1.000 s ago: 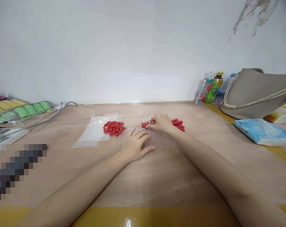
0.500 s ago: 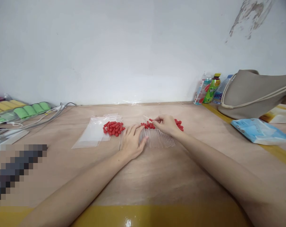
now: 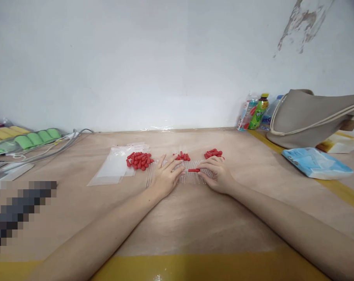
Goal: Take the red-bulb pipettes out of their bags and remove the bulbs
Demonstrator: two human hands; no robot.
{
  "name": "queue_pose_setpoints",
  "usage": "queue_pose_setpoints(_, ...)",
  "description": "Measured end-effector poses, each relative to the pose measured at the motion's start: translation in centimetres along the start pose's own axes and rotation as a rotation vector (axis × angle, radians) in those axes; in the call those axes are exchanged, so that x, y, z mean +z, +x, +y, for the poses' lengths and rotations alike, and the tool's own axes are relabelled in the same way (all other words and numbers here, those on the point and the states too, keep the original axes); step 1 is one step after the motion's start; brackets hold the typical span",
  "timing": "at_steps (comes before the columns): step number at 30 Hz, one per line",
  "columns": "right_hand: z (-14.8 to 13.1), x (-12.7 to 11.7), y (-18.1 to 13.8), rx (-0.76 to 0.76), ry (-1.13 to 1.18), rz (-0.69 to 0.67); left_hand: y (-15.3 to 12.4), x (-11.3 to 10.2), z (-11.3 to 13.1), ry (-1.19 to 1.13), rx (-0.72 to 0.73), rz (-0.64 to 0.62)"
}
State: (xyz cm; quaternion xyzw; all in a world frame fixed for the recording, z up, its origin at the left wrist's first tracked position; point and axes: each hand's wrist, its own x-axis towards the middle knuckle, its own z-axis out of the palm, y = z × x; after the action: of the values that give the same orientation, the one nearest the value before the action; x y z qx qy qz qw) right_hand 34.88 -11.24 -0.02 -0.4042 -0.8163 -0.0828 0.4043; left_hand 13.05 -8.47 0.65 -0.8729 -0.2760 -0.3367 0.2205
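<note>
A dropper with a red rubber bulb [image 3: 193, 170] and a thin clear glass tube lies level between my two hands. My right hand [image 3: 220, 175] pinches the bulb's right end with thumb and fingertips. My left hand [image 3: 165, 176] closes thumb and forefinger at the tube's left end, its other fingers stretched over a row of clear glass tubes [image 3: 191, 178]. Both hands partly cover that row. Behind it lie a small group of red rubber bulbs [image 3: 183, 156] and, by my right fingers, another red pile [image 3: 213, 153]. A larger pile of bulbs [image 3: 139, 160] is left of my left hand.
Clear plastic bags [image 3: 107, 169] lie under and beside the left pile. Cables [image 3: 68, 142] and green padded items [image 3: 38, 138] are at far left. Bottles [image 3: 257, 113], a grey bag [image 3: 300, 117] and a blue packet [image 3: 317, 163] stand or lie at right. A wall [image 3: 165, 70] rises behind.
My right hand has come down and toward me from the red bulbs, bringing the dropper level over the tubes. My left thumb and forefinger have closed at its glass end.
</note>
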Motion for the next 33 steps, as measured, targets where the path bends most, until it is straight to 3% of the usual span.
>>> queue_pose_setpoints(6,-1.1,1.3,0.7,-0.178,-0.172,0.037,0.1,-0.1,0.3,0.004,0.069,-0.035)
queue_pose_setpoints(12,-1.0,1.7,0.4,-0.350,-0.169,0.046,0.1,-0.1,0.4,-0.040,0.184,-0.037)
queue_pose_setpoints(33,-1.0,0.5,-0.6,-0.484,-0.222,0.131,-0.6,-0.3,0.6,-0.216,0.192,-0.050)
